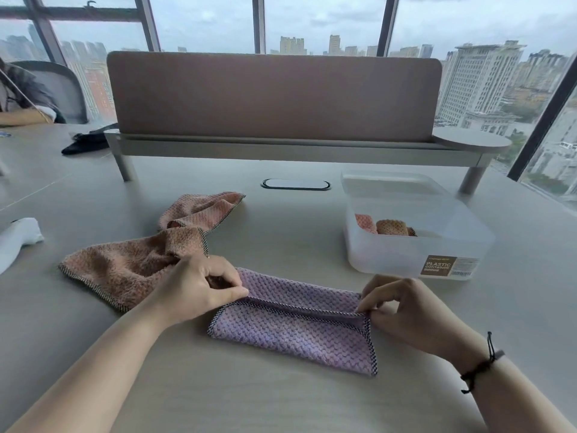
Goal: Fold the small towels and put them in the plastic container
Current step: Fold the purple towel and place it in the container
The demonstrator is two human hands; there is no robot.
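A purple waffle-textured towel lies on the table in front of me, folded lengthwise with its dark-stitched edges meeting along the middle. My left hand pinches its left end at the fold. My right hand pinches the edge at its right end. Two crumpled pink towels sit to the left, one partly under my left hand and the other behind it. The clear plastic container stands at the right and holds two folded towels, a pink one and an orange one.
A desk divider on a raised shelf runs across the back. A cable grommet is set in the table. White cloth lies at the far left, a black item behind it. Another person's arm rests at the far left.
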